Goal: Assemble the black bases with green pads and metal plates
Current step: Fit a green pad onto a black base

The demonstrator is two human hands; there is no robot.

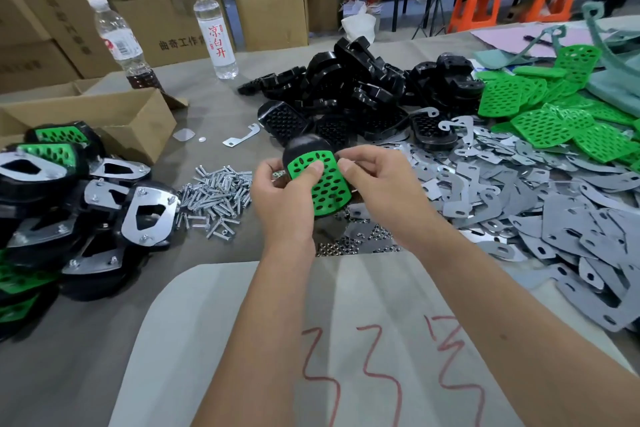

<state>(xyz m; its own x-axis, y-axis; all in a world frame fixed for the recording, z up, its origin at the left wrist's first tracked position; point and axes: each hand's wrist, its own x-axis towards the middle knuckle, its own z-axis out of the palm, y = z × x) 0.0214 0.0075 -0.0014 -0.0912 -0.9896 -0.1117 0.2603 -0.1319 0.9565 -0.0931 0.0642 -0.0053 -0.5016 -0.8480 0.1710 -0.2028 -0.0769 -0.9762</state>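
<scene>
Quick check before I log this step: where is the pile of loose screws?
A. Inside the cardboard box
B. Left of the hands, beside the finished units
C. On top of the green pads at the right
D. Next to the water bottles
B: the screws lie on the table left of the left hand, between it and the finished units.

Black base [302,148] mostly hidden behind green pad [320,184], finished assemblies [69,204] cut off at left edge, seated people cropped at top
</scene>
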